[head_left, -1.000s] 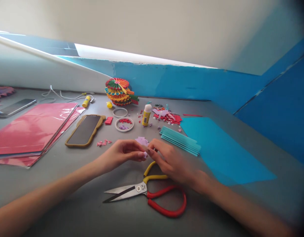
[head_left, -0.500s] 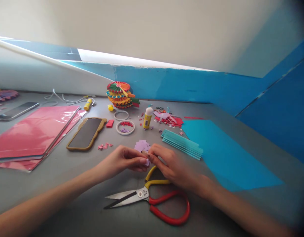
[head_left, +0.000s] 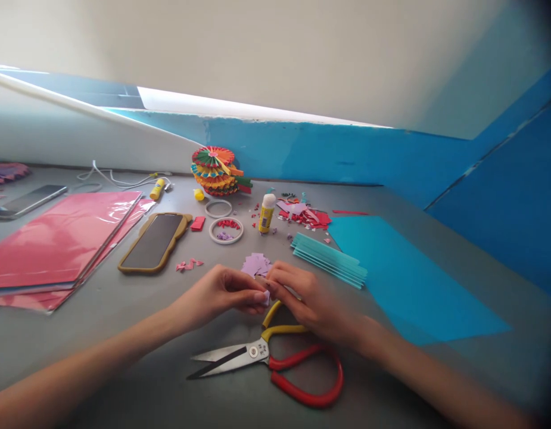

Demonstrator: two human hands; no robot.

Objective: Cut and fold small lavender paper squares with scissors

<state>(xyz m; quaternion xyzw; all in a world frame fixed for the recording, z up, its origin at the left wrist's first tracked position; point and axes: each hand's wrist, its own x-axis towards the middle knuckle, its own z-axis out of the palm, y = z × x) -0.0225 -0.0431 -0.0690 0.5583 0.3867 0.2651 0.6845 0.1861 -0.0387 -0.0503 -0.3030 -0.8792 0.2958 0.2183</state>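
Observation:
Both hands meet at the middle of the table. My left hand (head_left: 230, 290) pinches a small piece of purple paper (head_left: 267, 297) between thumb and fingers. My right hand (head_left: 304, 295) has its fingertips closed on the same piece from the other side; the fingers partly hide it. Just beyond the hands lies a pile of purple paper pieces (head_left: 256, 263). Scissors (head_left: 257, 351) with one yellow and one red handle rest below the hands, blades slightly apart and pointing left. A glue stick (head_left: 267, 213) stands upright behind the pile.
Pleated teal paper (head_left: 329, 260) and a blue sheet (head_left: 413, 280) lie right. Paper scraps (head_left: 306, 215) sit behind. Two rings (head_left: 226, 230) hold or neighbour small bits. A phone (head_left: 155, 243), red sheets in plastic (head_left: 63, 238) and a folded-paper craft (head_left: 217, 171) are further left and back.
The hands stay together around the small purple paper, with slight finger movement. The whole view has shifted a little; nothing else on the table has visibly moved.

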